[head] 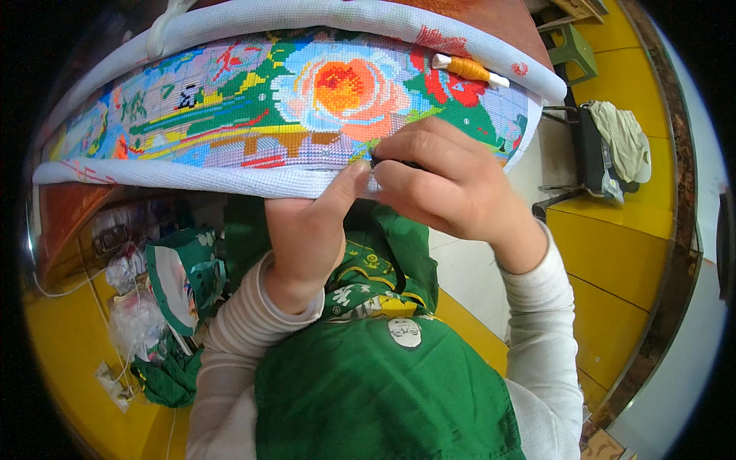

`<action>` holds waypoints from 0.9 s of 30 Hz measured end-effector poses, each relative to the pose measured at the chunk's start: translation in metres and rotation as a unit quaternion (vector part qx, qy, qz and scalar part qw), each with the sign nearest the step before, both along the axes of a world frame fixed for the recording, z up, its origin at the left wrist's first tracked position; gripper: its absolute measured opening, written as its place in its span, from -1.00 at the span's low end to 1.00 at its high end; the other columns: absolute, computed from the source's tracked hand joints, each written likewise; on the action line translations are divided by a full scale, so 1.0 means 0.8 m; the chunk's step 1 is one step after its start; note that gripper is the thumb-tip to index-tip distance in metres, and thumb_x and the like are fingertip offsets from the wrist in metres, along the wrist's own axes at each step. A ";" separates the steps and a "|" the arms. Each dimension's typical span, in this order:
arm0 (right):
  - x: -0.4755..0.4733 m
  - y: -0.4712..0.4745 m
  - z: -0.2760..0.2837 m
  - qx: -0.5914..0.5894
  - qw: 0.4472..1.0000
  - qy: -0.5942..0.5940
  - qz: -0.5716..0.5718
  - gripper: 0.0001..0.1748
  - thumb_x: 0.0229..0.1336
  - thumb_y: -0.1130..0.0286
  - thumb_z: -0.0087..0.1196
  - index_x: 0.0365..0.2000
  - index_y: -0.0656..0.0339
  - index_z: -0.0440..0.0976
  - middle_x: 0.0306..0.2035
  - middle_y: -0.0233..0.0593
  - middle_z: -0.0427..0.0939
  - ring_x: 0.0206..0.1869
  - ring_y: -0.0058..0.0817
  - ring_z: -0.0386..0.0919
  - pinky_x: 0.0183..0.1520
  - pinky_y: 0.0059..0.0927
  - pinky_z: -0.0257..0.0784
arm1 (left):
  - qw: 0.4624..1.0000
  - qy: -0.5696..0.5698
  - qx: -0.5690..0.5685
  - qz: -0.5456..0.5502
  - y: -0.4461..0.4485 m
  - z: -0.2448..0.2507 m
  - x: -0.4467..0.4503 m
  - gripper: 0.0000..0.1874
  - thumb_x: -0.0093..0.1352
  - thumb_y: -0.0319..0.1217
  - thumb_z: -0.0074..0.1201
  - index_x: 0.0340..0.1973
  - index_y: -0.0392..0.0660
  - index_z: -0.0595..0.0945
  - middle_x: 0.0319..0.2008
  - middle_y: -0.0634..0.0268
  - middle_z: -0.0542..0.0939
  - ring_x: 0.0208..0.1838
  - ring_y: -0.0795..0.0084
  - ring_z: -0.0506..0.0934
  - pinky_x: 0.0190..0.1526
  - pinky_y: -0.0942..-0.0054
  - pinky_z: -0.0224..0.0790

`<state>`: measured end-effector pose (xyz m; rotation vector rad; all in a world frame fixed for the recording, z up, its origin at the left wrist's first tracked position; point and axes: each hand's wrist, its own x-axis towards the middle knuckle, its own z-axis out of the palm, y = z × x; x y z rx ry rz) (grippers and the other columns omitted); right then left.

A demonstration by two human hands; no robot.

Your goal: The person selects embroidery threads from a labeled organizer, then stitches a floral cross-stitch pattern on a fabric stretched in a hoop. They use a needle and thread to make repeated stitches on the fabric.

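Note:
A cross-stitch canvas (218,123) with a large orange and pink flower (345,86) lies before me, its far edge (345,16) and near edge (190,177) rolled up. My left hand (307,236) grips the near roll, thumb on top and fingers hidden underneath. Just right of that thumb, my right hand (451,178) pinches something small and dark against the canvas; its fingers mostly cover it, and I cannot make out a needle. Orange thread wound on a white bobbin (468,69) rests on the canvas, beyond my right hand.
The canvas lies over a brown wooden tabletop (489,17); a whitish strap (155,40) crosses the far roll. Right are a green plastic stool (581,54) and a dark chair holding pale cloth (621,138). A green bag (184,282) and plastic bags (135,322) sit lower left.

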<state>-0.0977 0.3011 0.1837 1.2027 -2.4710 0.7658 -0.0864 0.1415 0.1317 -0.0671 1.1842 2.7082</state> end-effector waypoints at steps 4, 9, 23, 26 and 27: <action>0.002 -0.008 -0.021 0.032 0.986 0.159 -0.045 -0.74 -0.31 0.38 0.15 -0.47 0.24 0.47 -0.39 -0.22 0.46 -0.34 -0.35 0.46 -0.33 -0.36 0.41 | 0.999 -0.028 0.019 -0.012 0.000 0.002 0.000 -0.69 0.19 -0.70 0.03 -0.14 -0.32 0.43 -0.17 0.27 0.48 -0.12 0.48 0.47 -0.08 0.50 0.32; 0.027 -0.013 -0.021 0.047 0.958 0.283 -0.008 -0.78 -0.37 0.44 0.12 -0.51 0.15 0.50 -0.37 -0.31 0.47 -0.37 -0.47 0.43 -0.33 -0.43 0.35 | 0.999 -0.033 0.023 0.003 0.002 0.007 -0.003 -0.69 0.20 -0.69 0.02 -0.13 -0.30 0.42 -0.20 0.28 0.49 -0.16 0.50 0.47 -0.12 0.51 0.32; 0.040 -0.024 -0.043 -0.149 0.977 0.114 -0.101 -0.80 -0.24 0.52 0.09 -0.45 0.27 0.40 -0.37 -0.17 0.50 -0.37 -0.32 0.51 -0.34 -0.37 0.43 | 0.997 -0.071 0.020 -0.032 0.003 0.007 -0.005 -0.69 0.23 -0.67 -0.03 -0.10 -0.25 0.39 -0.21 0.27 0.47 -0.20 0.44 0.46 -0.16 0.44 0.32; 0.040 -0.022 -0.049 -0.217 0.967 0.060 -0.118 -0.77 -0.23 0.54 0.10 -0.41 0.29 0.42 -0.37 -0.15 0.50 -0.37 -0.27 0.51 -0.34 -0.36 0.43 | 0.997 -0.060 0.010 -0.043 0.003 0.001 -0.006 -0.64 0.24 -0.67 -0.04 -0.04 -0.25 0.37 -0.14 0.23 0.46 -0.12 0.37 0.46 -0.07 0.36 0.33; 0.041 -0.023 -0.049 -0.222 0.964 0.051 -0.135 -0.76 -0.24 0.55 0.11 -0.41 0.29 0.43 -0.38 -0.15 0.50 -0.38 -0.27 0.50 -0.35 -0.37 0.42 | 0.997 -0.063 0.009 -0.037 0.005 0.002 -0.006 -0.68 0.21 -0.66 0.00 -0.10 -0.26 0.42 -0.19 0.26 0.48 -0.17 0.44 0.46 -0.12 0.44 0.31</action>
